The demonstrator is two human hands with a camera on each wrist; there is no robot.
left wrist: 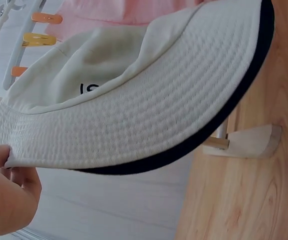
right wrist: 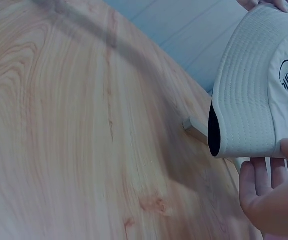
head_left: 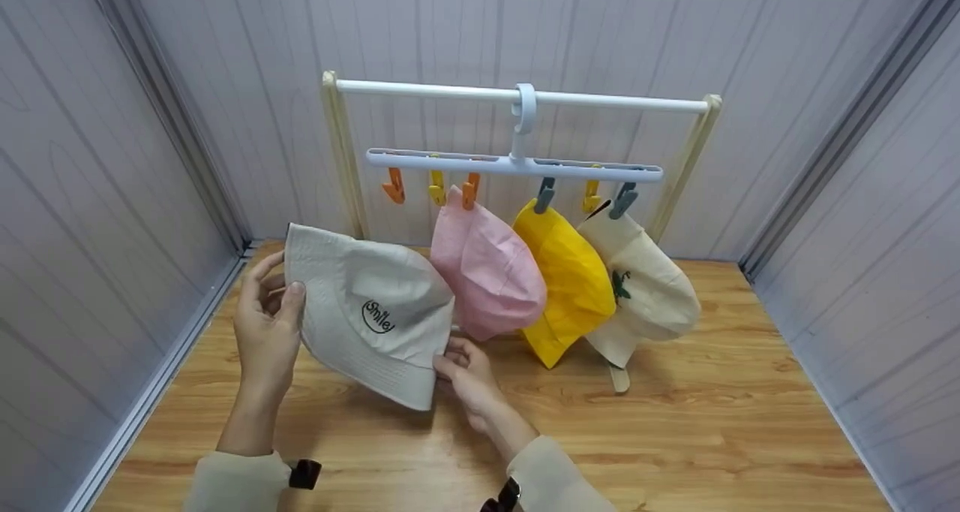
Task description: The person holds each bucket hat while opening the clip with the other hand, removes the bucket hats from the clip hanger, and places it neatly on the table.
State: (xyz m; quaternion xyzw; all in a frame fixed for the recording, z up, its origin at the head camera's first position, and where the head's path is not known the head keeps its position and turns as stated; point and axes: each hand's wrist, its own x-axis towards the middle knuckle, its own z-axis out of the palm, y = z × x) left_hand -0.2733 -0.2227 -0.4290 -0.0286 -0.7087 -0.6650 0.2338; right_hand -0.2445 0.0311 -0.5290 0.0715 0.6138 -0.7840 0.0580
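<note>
A light grey bucket hat (head_left: 375, 309) with "Smile" lettering is held up off the table, tilted, its brim toward the lower left. My left hand (head_left: 271, 324) pinches the brim at its left edge, thumb in front and fingers behind. At the hat's lower right, my right hand (head_left: 471, 380) grips the edge between thumb and fingers. The left wrist view shows the dark lining under the brim (left wrist: 159, 125). Just right of the hat, a pink hat (head_left: 491, 272) hangs from an orange clip (head_left: 470, 191) and is partly overlapped by it.
A white clip hanger (head_left: 450, 164) hooks over the rod (head_left: 427, 91) of a small rack. A yellow hat (head_left: 566, 279) and a cream hat (head_left: 649, 287) hang from grey clips. At the left, an orange clip (head_left: 394, 187) and a yellow clip (head_left: 436, 185) hold nothing. Panel walls enclose the wooden table (head_left: 675, 437).
</note>
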